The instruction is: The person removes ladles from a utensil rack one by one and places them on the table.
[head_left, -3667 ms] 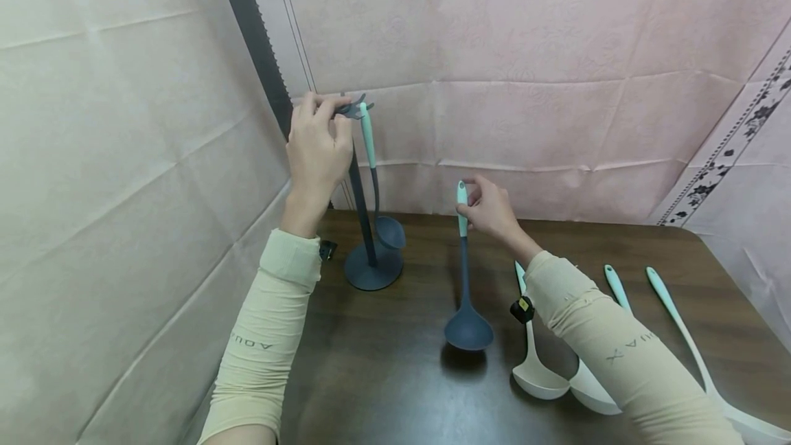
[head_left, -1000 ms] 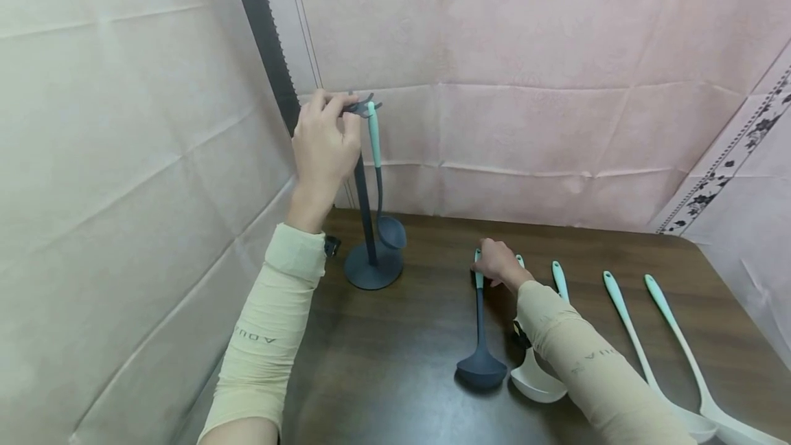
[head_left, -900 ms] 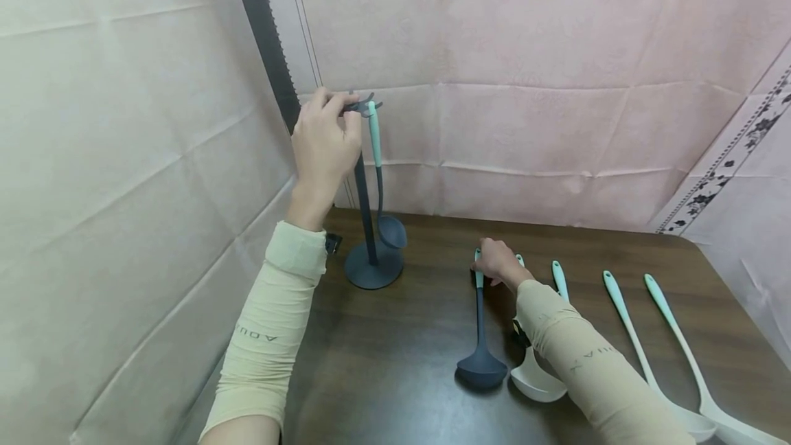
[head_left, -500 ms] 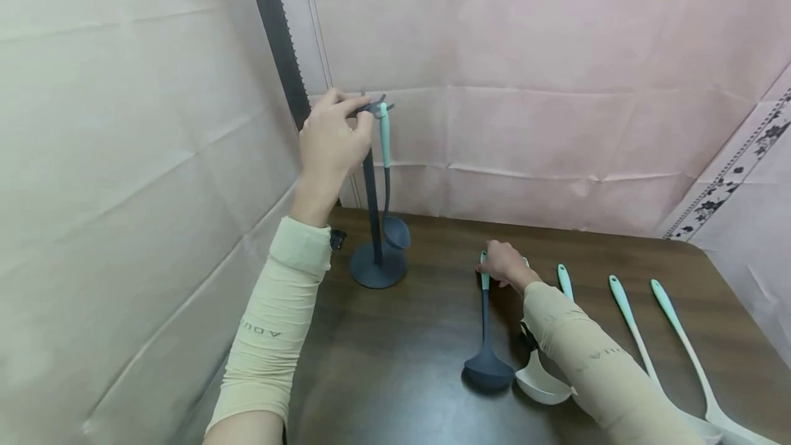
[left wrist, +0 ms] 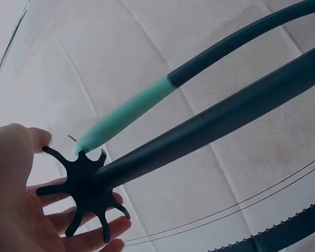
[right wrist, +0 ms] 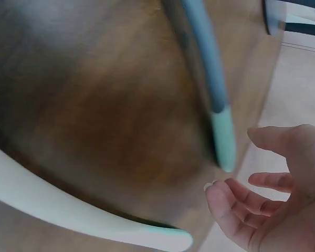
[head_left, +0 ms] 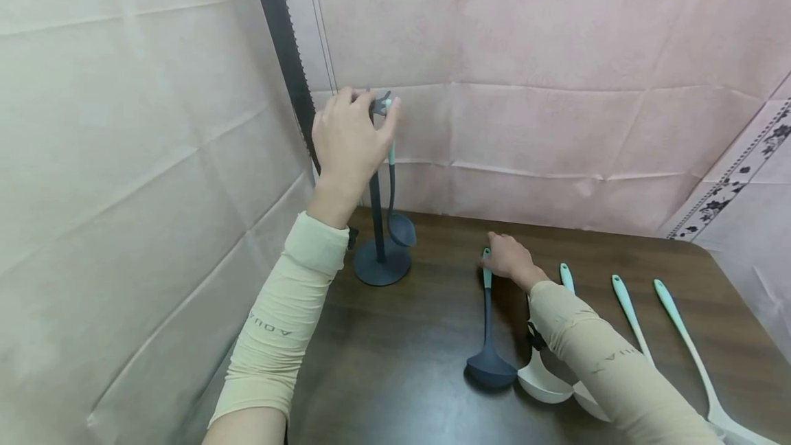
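Observation:
My left hand is at the top of a dark utensil stand, its thumb spread away from the other fingers. In the left wrist view these fingers lie loosely behind the stand's hooked head, and the thumb is close to one hook tip. A dark ladle with a mint handle hangs from the stand. My right hand is beside the mint handle of another dark ladle, which lies on the table. The right wrist view shows thumb and fingers parted, apart from that handle.
Right of the dark ladle lie several white ladles with mint handles, among them a near one and a far one; my right forearm covers parts of them. Cloth hangs behind and left of the wooden table.
The right hand has lowered the dark ladle to the table and let go of its handle. My left thumb has opened out and moved right, over the hanging ladle's handle top.

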Demonstrator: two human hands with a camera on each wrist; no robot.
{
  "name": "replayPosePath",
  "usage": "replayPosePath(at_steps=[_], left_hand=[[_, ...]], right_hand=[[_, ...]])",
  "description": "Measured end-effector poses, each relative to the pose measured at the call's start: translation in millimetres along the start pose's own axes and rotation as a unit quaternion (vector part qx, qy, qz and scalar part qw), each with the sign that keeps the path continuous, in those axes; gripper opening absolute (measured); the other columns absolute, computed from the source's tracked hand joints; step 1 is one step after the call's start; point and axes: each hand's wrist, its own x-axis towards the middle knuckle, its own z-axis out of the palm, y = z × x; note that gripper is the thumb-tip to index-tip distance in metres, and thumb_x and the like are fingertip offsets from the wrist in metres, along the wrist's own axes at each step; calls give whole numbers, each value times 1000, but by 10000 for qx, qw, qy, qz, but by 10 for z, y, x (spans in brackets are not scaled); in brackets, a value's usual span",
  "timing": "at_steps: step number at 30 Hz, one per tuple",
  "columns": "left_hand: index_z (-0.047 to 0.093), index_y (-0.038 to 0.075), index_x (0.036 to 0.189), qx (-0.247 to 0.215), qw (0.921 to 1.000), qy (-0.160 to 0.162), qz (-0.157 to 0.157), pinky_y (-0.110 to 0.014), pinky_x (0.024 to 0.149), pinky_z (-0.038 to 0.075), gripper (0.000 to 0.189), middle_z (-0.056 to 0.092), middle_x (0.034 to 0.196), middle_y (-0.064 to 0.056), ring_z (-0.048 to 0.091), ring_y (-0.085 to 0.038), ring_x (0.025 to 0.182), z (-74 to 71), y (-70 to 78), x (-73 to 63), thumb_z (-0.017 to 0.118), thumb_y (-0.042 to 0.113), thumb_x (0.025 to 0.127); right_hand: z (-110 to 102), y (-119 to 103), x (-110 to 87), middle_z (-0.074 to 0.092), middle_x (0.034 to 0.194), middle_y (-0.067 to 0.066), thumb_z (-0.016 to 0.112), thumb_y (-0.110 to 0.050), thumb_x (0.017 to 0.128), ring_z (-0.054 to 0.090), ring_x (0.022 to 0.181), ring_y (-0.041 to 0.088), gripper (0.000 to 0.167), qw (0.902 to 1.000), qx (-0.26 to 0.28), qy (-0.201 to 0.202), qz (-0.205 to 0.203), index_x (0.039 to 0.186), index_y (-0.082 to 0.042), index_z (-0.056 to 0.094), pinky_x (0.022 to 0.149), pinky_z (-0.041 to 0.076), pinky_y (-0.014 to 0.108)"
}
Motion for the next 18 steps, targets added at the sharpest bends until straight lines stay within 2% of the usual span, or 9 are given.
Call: replayPosePath(at_steps=[4, 6, 9, 13, 18], left_hand=[[77, 11, 125, 157, 9995, 217, 173, -45, 89, 55, 59, 71, 113, -9, 69, -29, 101, 24, 8, 6, 49, 58, 104], [77, 10, 124, 305, 9990, 219, 235, -45, 90, 55, 60, 70, 111, -10, 69, -29, 98, 26, 11, 8, 48, 58, 104], [76, 10, 123, 439, 9983, 229, 318, -47, 91, 55, 61, 68, 109, -11, 69, -30, 95, 33, 11, 11, 46, 59, 104], [76, 10, 118, 360, 9977, 426, 381, -48, 89, 55, 52, 69, 107, -11, 69, -30, 90, 61, 5, 2, 47, 50, 104], [76, 9, 119, 323, 9973, 544, 361, -47, 88, 54, 46, 69, 109, -12, 69, -30, 94, 91, 16, -4, 49, 43, 103]], right_hand=[[-144, -75, -8, 51, 149, 36, 66, -27, 103, 53, 134, 53, 68, 10000, 56, 64, -47, 154, 10, 42, 100, 51, 66], [-221, -116, -28, 49, 151, 35, 65, -29, 104, 51, 135, 53, 69, 9999, 87, 6, -72, 156, 10, 41, 101, 50, 67], [-328, -151, -58, 42, 158, 34, 64, -33, 106, 42, 143, 54, 74, 9997, 145, -139, -109, 159, 8, 35, 109, 43, 68], [-433, -157, -67, 35, 163, 33, 59, -49, 106, 32, 150, 54, 83, 9995, 99, -272, -153, 162, 6, 31, 115, 35, 70], [-476, -133, -45, 34, 163, 35, 49, -69, 102, 32, 148, 57, 95, 9998, -68, -139, -143, 162, 4, 34, 111, 36, 74]])
